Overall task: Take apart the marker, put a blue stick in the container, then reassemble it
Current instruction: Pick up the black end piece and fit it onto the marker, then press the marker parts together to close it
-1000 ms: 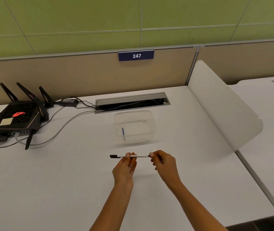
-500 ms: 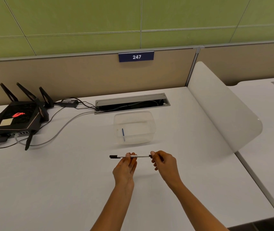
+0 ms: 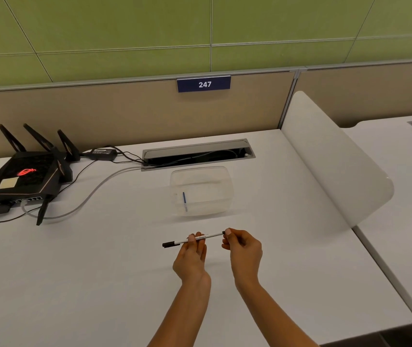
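Note:
A thin white marker (image 3: 210, 236) with a black cap at its left end is held level above the white desk (image 3: 74, 284). My left hand (image 3: 192, 256) pinches its barrel near the middle. My right hand (image 3: 243, 249) pinches the black end piece at its right tip. Behind them stands a clear plastic container (image 3: 201, 190), and a blue stick (image 3: 184, 199) lies inside it near the left wall.
A black router (image 3: 22, 175) with antennas and several cables sits at the back left. A cable slot (image 3: 197, 152) opens in the desk behind the container. A white curved divider (image 3: 335, 166) borders the desk on the right.
The marker's right end has tilted up slightly. Both hands keep their grip and stay in nearly the same place.

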A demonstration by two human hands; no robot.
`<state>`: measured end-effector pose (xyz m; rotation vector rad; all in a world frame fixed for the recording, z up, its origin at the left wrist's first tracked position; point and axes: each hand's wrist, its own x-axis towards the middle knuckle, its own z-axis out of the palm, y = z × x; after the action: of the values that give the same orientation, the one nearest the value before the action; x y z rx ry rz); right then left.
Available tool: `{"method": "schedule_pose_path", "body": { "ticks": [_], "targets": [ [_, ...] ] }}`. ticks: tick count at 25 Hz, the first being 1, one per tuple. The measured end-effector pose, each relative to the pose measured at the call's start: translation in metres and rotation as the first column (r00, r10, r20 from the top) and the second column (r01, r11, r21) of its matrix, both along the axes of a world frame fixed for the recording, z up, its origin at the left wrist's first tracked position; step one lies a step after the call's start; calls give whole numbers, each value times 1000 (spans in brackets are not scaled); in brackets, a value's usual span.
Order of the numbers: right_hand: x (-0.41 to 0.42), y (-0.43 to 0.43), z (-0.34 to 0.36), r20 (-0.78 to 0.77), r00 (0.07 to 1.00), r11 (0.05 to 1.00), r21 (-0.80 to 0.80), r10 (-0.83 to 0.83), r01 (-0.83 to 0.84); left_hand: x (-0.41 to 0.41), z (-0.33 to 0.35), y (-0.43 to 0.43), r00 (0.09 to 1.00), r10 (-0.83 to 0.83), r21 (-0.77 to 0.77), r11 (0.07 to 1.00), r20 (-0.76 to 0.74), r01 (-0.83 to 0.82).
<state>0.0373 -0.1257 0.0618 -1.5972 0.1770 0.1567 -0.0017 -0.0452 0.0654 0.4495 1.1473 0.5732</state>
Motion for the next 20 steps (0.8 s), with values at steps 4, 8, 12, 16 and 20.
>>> {"method": "schedule_pose_path", "body": {
  "ticks": [4, 8, 12, 16, 20],
  "targets": [
    [-4, 10, 5, 18, 998, 998, 34, -60, 59, 2, 1, -5, 999, 53, -30, 998, 8, -53],
    [-4, 15, 10, 57, 998, 999, 4, -38, 38, 2, 2, -2, 997, 72, -45, 996, 18, -71],
    [-6, 18, 8, 70, 997, 1000, -1, -20, 21, 3, 5, 1, 998, 62, -34, 998, 15, -62],
    [-1, 12, 1, 37, 997, 996, -64, 62, -60, 2, 2, 12, 1000, -9, 80, 997, -3, 9],
    [6, -6, -10, -27, 977, 949, -233, 213, -214, -1, -4, 24, 982, -178, 218, 958, -69, 189]
  ]
}}
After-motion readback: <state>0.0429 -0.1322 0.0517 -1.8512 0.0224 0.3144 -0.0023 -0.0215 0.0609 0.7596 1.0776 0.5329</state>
